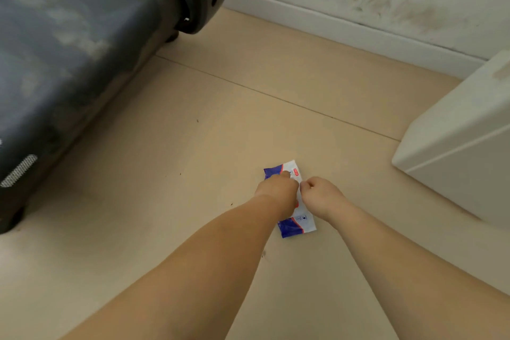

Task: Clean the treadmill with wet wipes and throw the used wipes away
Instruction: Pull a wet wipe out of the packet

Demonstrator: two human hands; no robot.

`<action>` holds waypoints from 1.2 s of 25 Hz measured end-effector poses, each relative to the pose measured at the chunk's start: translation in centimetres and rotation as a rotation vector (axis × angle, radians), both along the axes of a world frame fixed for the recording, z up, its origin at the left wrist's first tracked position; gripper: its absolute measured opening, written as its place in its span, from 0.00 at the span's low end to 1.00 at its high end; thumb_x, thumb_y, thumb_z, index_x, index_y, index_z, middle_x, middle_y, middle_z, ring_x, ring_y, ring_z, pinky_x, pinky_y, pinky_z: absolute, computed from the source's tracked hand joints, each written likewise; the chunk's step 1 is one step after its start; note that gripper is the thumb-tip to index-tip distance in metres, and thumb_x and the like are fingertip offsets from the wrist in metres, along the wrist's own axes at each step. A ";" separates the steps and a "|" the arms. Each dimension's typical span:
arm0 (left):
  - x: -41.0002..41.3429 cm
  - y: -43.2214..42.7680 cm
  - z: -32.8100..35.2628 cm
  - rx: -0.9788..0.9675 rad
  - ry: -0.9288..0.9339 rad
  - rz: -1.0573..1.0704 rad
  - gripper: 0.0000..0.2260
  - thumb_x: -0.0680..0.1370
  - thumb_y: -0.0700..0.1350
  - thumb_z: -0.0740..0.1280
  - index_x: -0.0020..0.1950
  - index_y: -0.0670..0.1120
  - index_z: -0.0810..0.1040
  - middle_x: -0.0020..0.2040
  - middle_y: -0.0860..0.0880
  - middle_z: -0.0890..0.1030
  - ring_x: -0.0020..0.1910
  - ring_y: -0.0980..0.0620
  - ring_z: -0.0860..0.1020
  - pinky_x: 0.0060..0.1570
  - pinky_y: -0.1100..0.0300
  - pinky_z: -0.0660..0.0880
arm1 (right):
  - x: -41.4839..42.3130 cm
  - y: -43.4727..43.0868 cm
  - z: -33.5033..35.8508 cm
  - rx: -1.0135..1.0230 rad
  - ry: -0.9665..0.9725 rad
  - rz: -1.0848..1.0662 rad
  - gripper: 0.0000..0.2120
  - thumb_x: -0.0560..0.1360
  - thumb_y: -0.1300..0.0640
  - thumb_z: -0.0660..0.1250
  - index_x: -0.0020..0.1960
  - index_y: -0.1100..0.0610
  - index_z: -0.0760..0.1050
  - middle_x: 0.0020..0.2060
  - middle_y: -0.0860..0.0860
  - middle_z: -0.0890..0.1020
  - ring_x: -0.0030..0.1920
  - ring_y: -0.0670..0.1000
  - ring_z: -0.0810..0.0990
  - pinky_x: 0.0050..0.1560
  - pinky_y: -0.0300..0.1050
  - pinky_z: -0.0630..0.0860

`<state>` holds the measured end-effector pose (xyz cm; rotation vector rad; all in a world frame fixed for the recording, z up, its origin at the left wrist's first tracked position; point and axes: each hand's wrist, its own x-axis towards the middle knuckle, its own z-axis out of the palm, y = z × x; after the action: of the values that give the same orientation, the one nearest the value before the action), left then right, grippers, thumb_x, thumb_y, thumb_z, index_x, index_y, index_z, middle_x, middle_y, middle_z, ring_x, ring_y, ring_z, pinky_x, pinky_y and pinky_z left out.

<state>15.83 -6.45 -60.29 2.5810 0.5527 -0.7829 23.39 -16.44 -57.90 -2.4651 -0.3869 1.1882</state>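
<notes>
A blue and white pack of wet wipes (299,222) lies flat on the beige floor, low and right of centre. My left hand (277,192) presses down on the pack's middle with its fingers curled. My right hand (321,197) pinches at the top of the pack right beside the left hand; what its fingertips grip is hidden. No loose wipe shows. The dark grey treadmill (63,44) fills the upper left, its belt dusty with pale smudges and an orange strip at its far end.
A white box-shaped unit (458,143) stands on the floor at the right edge. A white wall with grey marks and a skirting board (345,25) runs along the back. Open floor (193,146) lies between treadmill and pack.
</notes>
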 end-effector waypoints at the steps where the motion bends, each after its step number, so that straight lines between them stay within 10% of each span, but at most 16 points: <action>1: -0.2 -0.5 -0.8 0.010 -0.033 0.027 0.11 0.81 0.44 0.65 0.63 0.45 0.76 0.64 0.44 0.71 0.59 0.43 0.75 0.49 0.49 0.75 | 0.0 -0.3 -0.8 0.010 0.013 -0.018 0.13 0.83 0.54 0.53 0.47 0.58 0.72 0.40 0.51 0.75 0.37 0.49 0.71 0.35 0.44 0.66; 16: -1.0 1.0 2.1 -0.278 -0.239 0.101 0.05 0.79 0.45 0.67 0.44 0.49 0.75 0.47 0.51 0.76 0.45 0.48 0.74 0.45 0.55 0.73 | 0.3 -1.5 -2.2 0.247 0.723 -0.722 0.19 0.80 0.42 0.65 0.62 0.55 0.82 0.49 0.55 0.86 0.48 0.58 0.85 0.53 0.52 0.80; 30: -1.9 2.6 4.1 -0.284 -0.434 0.390 0.12 0.79 0.36 0.62 0.51 0.45 0.86 0.51 0.46 0.83 0.47 0.44 0.80 0.49 0.51 0.79 | 0.5 0.3 -0.4 0.596 0.606 -0.684 0.15 0.85 0.60 0.57 0.66 0.54 0.77 0.58 0.60 0.85 0.54 0.63 0.83 0.58 0.61 0.78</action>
<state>13.97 -3.85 -56.19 2.1858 0.7128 -0.1482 23.91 -16.10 -58.26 -1.4428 0.2373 1.1967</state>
